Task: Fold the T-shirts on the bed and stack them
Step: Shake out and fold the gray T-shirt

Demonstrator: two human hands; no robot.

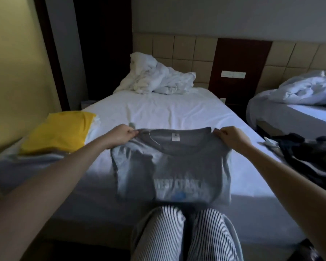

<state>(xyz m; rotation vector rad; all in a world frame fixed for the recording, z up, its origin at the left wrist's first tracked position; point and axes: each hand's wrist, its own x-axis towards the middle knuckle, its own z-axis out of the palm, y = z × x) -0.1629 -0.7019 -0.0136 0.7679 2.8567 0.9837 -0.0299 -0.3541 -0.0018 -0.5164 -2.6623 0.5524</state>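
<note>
A white-sheeted bed (167, 110) fills the middle of the frame. A grey T-shirt (177, 166) is held up at centre frame over the bed's near part, its collar uppermost and its hem hanging down to the striped trousers (177, 232) seen at the bottom centre. Pale lettering is printed across its lower half, too blurred to be read fully. A crumpled white duvet (158, 80) is heaped at the upper centre, against the headboard. A folded yellow garment (58, 130) is laid on the bed's left edge, over white fabric. Dark clothes (309, 153) are piled at the right edge. The shirt's left shoulder is pinched by the left hand (122, 133), its fingers curled round the cloth; the right shoulder is pinched likewise by the right hand (231, 137). A small white label (175, 137) is seen inside the collar.
</note>
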